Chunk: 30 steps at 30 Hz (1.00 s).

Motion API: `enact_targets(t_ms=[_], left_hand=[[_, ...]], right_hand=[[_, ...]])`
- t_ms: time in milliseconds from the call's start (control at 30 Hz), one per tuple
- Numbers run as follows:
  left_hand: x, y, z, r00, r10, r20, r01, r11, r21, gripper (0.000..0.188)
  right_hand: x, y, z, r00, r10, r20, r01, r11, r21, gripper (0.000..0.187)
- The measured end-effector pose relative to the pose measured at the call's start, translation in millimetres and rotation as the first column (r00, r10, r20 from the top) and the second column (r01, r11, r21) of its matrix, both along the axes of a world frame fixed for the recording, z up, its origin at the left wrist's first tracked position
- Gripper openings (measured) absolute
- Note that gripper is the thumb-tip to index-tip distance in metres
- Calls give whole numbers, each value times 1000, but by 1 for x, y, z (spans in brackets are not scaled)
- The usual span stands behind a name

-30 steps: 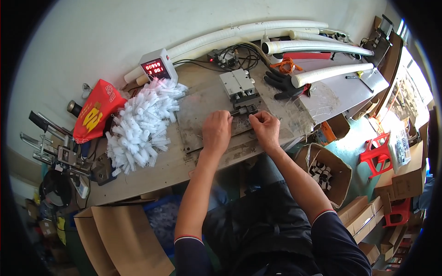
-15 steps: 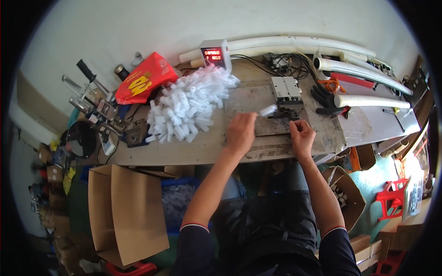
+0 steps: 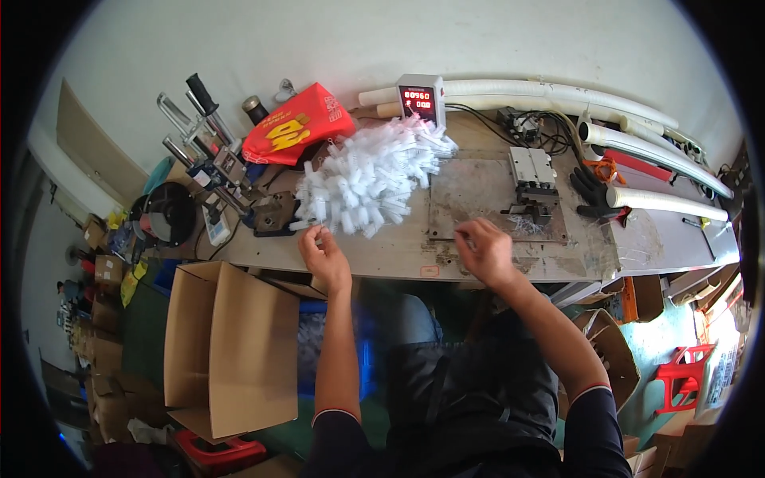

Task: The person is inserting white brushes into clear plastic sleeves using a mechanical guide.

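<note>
My left hand (image 3: 325, 256) is at the near left edge of a heap of clear white plastic tubes (image 3: 370, 175), its fingers curled together. A tube end lies by its fingertips; whether the fingers hold anything is hidden. Over the bench's front part, my right hand (image 3: 486, 251) has its fingers bent and drawn together, slightly blurred. What it may hold cannot be made out. To its upper right stands a small press-like fixture (image 3: 534, 175) with a pale block on top and dark metal jaws, on a flat metal plate (image 3: 470, 187). Clear scraps (image 3: 526, 225) lie below the jaws.
A grey counter box (image 3: 421, 97) with red digits stands behind the heap, beside a red bag (image 3: 299, 123). Long white tubes (image 3: 550, 92) and a black glove (image 3: 590, 193) lie right. Lever tools (image 3: 211, 159) stand left; a cardboard box (image 3: 251, 350) and blue bin (image 3: 366, 366) sit below.
My left hand has moved left from the fixture to the heap; the white tube it held is no longer seen there. My right hand has drawn away from the jaws. The view has shifted left.
</note>
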State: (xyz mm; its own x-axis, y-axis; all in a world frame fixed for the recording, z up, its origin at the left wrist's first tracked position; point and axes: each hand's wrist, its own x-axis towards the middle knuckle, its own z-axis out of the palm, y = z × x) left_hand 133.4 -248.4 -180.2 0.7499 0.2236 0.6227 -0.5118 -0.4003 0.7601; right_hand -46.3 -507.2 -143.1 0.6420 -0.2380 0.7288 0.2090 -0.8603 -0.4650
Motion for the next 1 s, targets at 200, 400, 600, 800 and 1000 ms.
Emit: enact_targets(t_ms=[200,400,600,800,1000], left_hand=[[26,-13,-12,997,-41,-71,23,972,-236,13],[44,-30,-31,993,-85,-79,75,990,-119,12],[48,-40,-30,930,-300,-214,271,950,-155,14],[20,-100,-9,956,-187,-226,172,982,-82,18],[20,-104,-14,924,-298,-239,285,955,-87,19]], right_hand=[[100,45,9,996,9,-83,-20,992,-124,9],[159,63,11,849,-106,-518,-49,960,-277,10],[156,44,5,919,-81,-386,-11,973,-230,17],[101,2,2,999,-43,-29,44,999,32,10],[15,-29,-22,990,-101,-100,128,936,328,9]])
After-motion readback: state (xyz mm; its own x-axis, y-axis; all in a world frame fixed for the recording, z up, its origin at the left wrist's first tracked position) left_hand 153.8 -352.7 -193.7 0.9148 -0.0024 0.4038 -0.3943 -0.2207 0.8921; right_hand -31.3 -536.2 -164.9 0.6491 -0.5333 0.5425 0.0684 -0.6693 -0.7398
